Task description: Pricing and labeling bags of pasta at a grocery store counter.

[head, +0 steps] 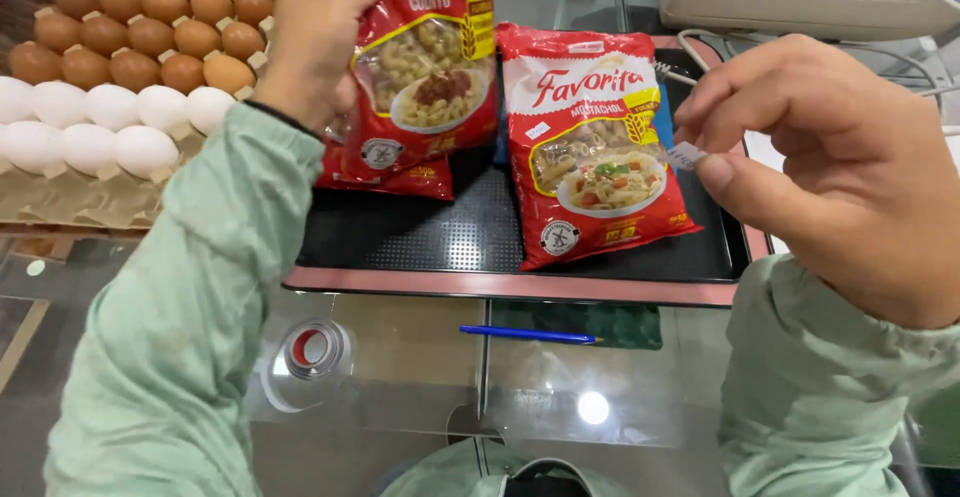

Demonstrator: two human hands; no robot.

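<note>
Two red pasta bags are seen, plus one more partly hidden. Bag no. 1, the held pasta bag (425,67), is gripped at its top edge by the left hand (315,42), fingers clamped on the plastic; it is hung upright above the black tray (420,237). Bag no. 2, the flat pasta bag (590,147), is laid on the tray's right half, just right of the held one. Bag no. 3, the hidden bag (400,182), is lain under/behind no. 1, only its lower edge shown.

A small white tag (686,154) is pinched between thumb and forefinger of the right hand (830,157), fingers pressed together on it, just right of bag no. 2.

Tray w/ pink rim is set on a glass desk (400,357). Egg cartons at upper left: brown eggs (150,32) in back rows, white eggs (90,122) in front. Blue pen (530,335) is laid on the desk below the tray; clear tape roll (315,349) is placed to its left.
</note>
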